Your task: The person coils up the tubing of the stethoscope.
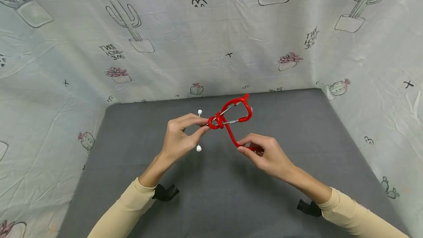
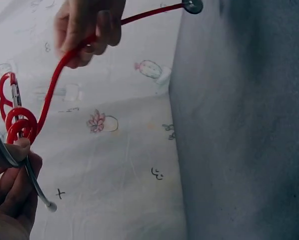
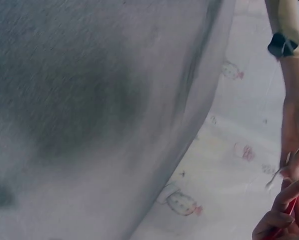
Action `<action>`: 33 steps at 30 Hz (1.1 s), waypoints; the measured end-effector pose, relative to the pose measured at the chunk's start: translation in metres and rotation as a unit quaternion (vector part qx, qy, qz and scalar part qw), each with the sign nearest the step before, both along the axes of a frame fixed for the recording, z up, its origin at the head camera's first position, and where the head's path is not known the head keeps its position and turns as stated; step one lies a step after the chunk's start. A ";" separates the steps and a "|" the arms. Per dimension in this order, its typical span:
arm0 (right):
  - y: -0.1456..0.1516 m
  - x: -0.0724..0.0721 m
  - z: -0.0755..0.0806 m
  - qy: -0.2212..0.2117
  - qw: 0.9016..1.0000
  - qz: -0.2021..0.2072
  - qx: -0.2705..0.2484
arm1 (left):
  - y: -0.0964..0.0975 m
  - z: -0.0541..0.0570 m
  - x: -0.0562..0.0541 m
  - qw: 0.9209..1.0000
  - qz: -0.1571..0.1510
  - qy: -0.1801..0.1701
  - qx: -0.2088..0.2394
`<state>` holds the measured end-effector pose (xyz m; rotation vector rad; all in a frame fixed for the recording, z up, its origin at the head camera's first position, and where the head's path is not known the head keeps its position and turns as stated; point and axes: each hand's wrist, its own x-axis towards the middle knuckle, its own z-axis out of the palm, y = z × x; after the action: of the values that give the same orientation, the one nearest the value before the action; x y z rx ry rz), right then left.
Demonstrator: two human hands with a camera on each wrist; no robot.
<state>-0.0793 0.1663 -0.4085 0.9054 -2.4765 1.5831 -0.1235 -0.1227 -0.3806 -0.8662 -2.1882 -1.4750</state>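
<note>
A stethoscope with red tubing (image 1: 230, 133) is held up above the table between both hands. My left hand (image 1: 180, 137) pinches its metal ear tubes between thumb and fingers, beside the red coils (image 1: 218, 120) wound around them. White ear tips (image 1: 199, 148) stick out above and below that hand. To the right, the tubing bends in a loop (image 1: 251, 111) past the coils. My right hand (image 1: 266, 154) pinches the loose length of tubing, lower and to the right. In the left wrist view the round metal chest piece (image 2: 193, 6) hangs at the tubing's end, beyond the right hand.
A dark grey table (image 1: 211, 201) lies below the hands. White fabric with cactus drawings (image 1: 211, 28) stands around its back and sides. Black straps (image 1: 166, 193) show at both wrists, by the cream sleeves (image 1: 123, 208).
</note>
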 end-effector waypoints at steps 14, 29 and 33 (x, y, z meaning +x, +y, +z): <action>-0.013 0.023 -0.001 0.037 0.999 -0.023 -0.001 | 0.005 -0.012 0.001 0.997 0.058 -0.038 -0.035; 0.006 0.041 -0.002 0.104 0.993 -0.009 0.055 | -0.012 -0.034 -0.013 0.986 0.107 -0.102 -0.073; 0.013 0.039 0.007 0.150 0.986 -0.004 0.076 | -0.012 -0.038 -0.010 0.983 0.099 -0.117 -0.096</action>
<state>-0.0407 0.1794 -0.4016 1.0622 -2.4042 1.1646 -0.1338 -0.1352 -0.4183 -0.5331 -2.5396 -1.3444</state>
